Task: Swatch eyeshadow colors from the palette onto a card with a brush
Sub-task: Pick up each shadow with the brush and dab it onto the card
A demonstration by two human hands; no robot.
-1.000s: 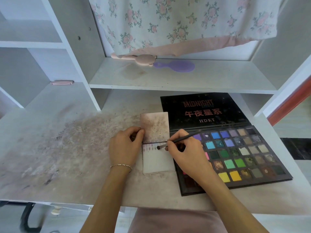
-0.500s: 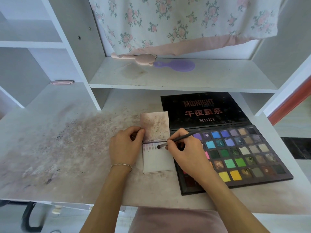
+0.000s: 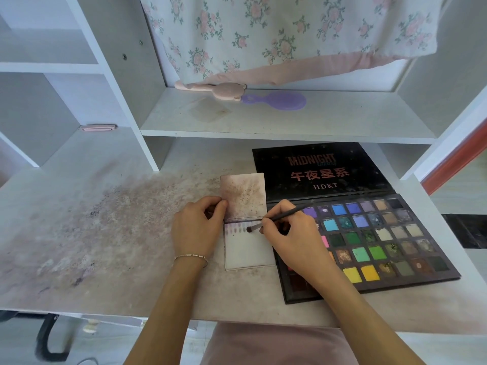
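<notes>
White card (image 3: 247,250) pinned by left hand (image 3: 196,229); right hand (image 3: 292,238) pinches brush (image 3: 279,219) above it.

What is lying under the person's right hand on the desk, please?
Under the right hand lies the left part of the open eyeshadow palette; a pink pan peeks out beside it. The other pans there are covered. The hand's brush tip touches the card.

Desk (image 3: 110,233) w/ palette (image 3: 382,233), card (image 3: 247,251)
</notes>
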